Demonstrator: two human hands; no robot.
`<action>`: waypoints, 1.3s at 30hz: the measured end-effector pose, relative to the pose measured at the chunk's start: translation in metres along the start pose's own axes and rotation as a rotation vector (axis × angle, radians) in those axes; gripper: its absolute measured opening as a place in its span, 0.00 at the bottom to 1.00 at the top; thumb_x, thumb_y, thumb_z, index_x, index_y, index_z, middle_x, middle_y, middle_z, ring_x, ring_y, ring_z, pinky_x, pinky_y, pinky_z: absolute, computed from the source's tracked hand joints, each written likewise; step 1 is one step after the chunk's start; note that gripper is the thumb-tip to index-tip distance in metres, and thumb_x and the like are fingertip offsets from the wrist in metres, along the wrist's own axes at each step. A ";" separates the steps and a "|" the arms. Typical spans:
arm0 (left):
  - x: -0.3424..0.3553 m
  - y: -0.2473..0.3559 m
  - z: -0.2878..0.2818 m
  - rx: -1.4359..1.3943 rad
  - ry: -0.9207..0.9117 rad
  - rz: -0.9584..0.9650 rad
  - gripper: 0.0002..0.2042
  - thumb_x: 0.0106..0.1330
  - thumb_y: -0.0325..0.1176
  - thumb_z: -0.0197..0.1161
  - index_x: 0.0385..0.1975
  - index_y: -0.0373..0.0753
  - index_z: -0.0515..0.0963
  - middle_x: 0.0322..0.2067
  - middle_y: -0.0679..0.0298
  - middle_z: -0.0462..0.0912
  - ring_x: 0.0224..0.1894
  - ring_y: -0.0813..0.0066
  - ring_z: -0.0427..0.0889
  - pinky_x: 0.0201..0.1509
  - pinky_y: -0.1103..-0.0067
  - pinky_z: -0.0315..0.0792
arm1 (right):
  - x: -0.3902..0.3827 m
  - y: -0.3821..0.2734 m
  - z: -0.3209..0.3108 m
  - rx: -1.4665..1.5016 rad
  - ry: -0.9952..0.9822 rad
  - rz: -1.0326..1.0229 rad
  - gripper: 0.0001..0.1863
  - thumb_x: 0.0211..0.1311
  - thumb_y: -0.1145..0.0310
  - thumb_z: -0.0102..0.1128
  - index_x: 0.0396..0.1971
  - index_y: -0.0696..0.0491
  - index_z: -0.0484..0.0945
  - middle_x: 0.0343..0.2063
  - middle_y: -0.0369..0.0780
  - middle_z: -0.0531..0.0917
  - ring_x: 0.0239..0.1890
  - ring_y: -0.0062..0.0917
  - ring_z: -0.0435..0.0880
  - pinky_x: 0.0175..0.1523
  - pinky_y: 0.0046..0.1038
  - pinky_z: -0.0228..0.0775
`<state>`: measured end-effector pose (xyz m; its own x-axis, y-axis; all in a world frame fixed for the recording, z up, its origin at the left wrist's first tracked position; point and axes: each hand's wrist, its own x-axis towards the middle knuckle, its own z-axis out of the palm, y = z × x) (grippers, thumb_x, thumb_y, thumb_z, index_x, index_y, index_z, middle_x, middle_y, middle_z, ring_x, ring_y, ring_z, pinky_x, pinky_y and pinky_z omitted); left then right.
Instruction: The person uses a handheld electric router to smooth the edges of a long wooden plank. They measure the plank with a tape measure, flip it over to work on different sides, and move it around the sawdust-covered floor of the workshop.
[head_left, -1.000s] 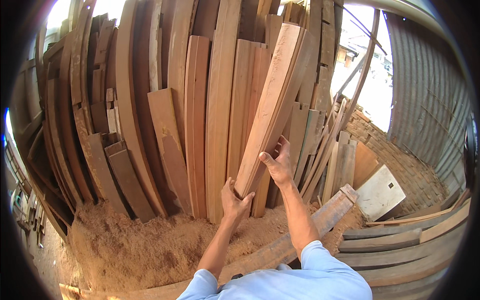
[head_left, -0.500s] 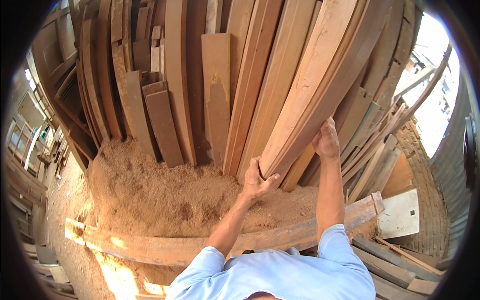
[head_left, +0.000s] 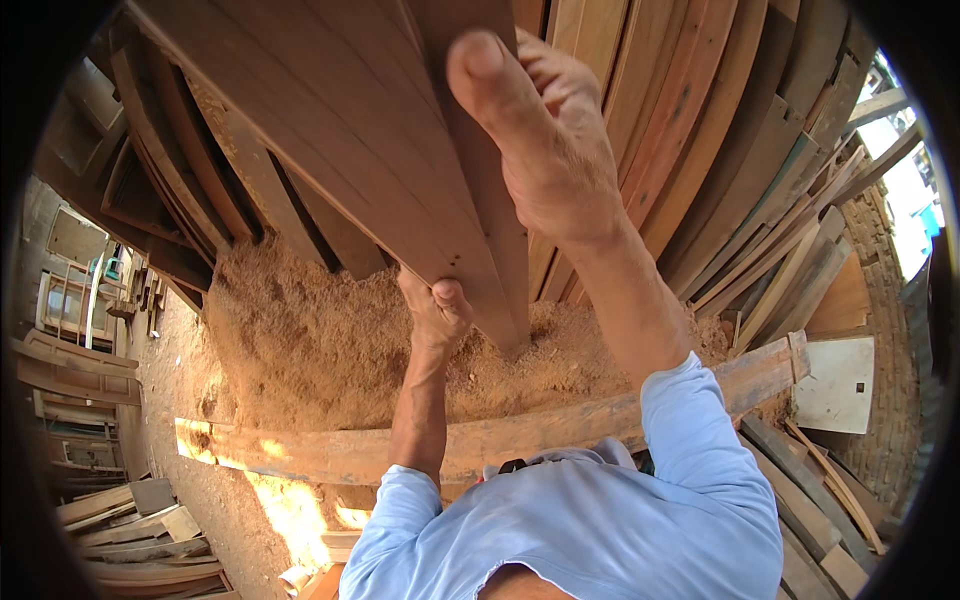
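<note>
A wide brown plank [head_left: 330, 130] slants from the upper left down to the middle, very close to me. My left hand [head_left: 436, 308] is closed around its lower edge, thumb on the face near two small dark holes. Against its right side stands another brown plank [head_left: 508, 250], whose lower end reaches the sawdust [head_left: 320, 350]. My right hand [head_left: 560, 150] is raised in front of that plank, thumb stretched out and fingers apart from it. Whether its palm touches the wood, I cannot tell.
Several tall boards [head_left: 690, 120] lean upright behind the planks, to both sides. A long timber beam [head_left: 330, 450] lies across the ground before me. Loose offcuts [head_left: 810, 500] are piled at the lower right, beside a white panel [head_left: 838, 385]. More wood lies stacked at left.
The timber in my hands leaned to the upper right; now a wide face slants to the upper left. My left hand has moved left and slightly up. My right hand has risen leftward, its thumb spread.
</note>
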<state>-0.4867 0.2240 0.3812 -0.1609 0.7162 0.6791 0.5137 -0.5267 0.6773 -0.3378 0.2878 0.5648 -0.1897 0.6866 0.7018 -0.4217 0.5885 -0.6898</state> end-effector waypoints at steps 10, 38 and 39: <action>0.071 -0.031 -0.008 0.041 0.131 0.173 0.43 0.71 0.75 0.35 0.42 0.31 0.74 0.34 0.57 0.72 0.35 0.62 0.76 0.38 0.64 0.73 | 0.058 -0.002 0.017 0.079 -0.109 -0.207 0.30 0.66 0.39 0.65 0.32 0.58 0.83 0.20 0.32 0.81 0.22 0.13 0.79 0.24 0.19 0.70; -0.039 -0.230 0.081 0.446 -0.442 -0.282 0.32 0.70 0.48 0.61 0.71 0.43 0.66 0.67 0.43 0.70 0.69 0.35 0.67 0.71 0.49 0.63 | -0.393 0.165 -0.198 -0.934 -0.068 1.336 0.22 0.71 0.53 0.59 0.42 0.60 0.82 0.39 0.52 0.86 0.47 0.43 0.85 0.52 0.42 0.75; -0.088 -0.223 0.072 0.289 -0.427 -0.396 0.30 0.70 0.48 0.62 0.68 0.41 0.69 0.65 0.42 0.74 0.67 0.38 0.70 0.71 0.52 0.64 | -0.418 0.161 -0.193 -0.966 -0.154 1.408 0.23 0.70 0.51 0.59 0.43 0.59 0.83 0.42 0.52 0.86 0.49 0.43 0.85 0.53 0.43 0.75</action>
<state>-0.5268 0.3110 0.1499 -0.0663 0.9812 0.1813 0.6997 -0.0838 0.7095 -0.1558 0.1779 0.1260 -0.0191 0.8511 -0.5247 0.7689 -0.3229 -0.5518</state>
